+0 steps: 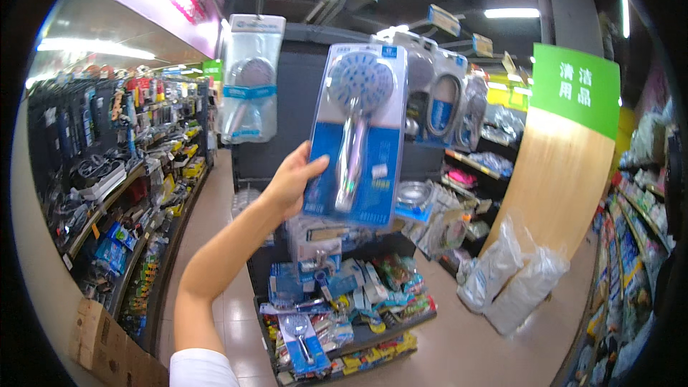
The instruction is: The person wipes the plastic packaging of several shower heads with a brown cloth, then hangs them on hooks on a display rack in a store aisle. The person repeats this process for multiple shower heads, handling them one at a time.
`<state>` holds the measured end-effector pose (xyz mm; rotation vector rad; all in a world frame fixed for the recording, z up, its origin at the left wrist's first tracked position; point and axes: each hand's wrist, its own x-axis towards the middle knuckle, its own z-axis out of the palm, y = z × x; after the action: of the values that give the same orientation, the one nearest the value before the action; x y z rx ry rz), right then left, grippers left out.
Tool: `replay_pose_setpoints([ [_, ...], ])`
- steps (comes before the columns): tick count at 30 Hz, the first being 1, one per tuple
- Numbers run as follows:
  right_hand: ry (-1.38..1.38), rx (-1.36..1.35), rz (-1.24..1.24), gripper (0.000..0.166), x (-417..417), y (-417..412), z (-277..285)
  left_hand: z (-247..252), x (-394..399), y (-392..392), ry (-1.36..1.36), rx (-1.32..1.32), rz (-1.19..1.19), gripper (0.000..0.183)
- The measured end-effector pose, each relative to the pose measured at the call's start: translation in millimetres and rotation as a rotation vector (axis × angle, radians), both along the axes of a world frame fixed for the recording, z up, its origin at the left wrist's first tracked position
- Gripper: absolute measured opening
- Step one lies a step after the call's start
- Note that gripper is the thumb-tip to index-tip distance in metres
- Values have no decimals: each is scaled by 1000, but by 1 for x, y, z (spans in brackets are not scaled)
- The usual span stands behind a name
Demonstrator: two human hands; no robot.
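Observation:
My left hand grips the left edge of a blister-packed hand shower, thumb on the front and the other fingers behind it. The pack is upright, with a blue lower part and a chrome handle showing through clear plastic. To its left, another packaged shower head hangs from a hook. More packaged shower heads and hoses hang just behind to the right. Lower down, a similar shower pack lies on the display shelf. My right hand is out of view.
Stocked shelves line the aisle at left, with a cardboard box at lower left. White plastic bags stand on the floor beside a wooden panel with a green sign. A shelf of goods runs along the right.

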<state>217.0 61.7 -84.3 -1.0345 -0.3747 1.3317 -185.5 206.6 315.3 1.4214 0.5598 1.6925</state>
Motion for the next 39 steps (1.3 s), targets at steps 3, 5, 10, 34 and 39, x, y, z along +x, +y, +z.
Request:
replay_pose_setpoints([
  [3,10,135,-114,46,10,-10,1,-66,29,-33,42,-60,-36,29],
  [5,49,327,-137,45,7,-9,30,-109,45,-51,164,-51,44,25],
  [10,54,903,-2,71,-22,9,145,-196,110,-70,401,78,271,16],
  [34,-852,793,-63,61,42,69,116,-256,115,-88,846,-12,-145,20],
  [39,-457,910,-196,100,33,33,178,-260,89,-90,785,-109,-248,17],
])
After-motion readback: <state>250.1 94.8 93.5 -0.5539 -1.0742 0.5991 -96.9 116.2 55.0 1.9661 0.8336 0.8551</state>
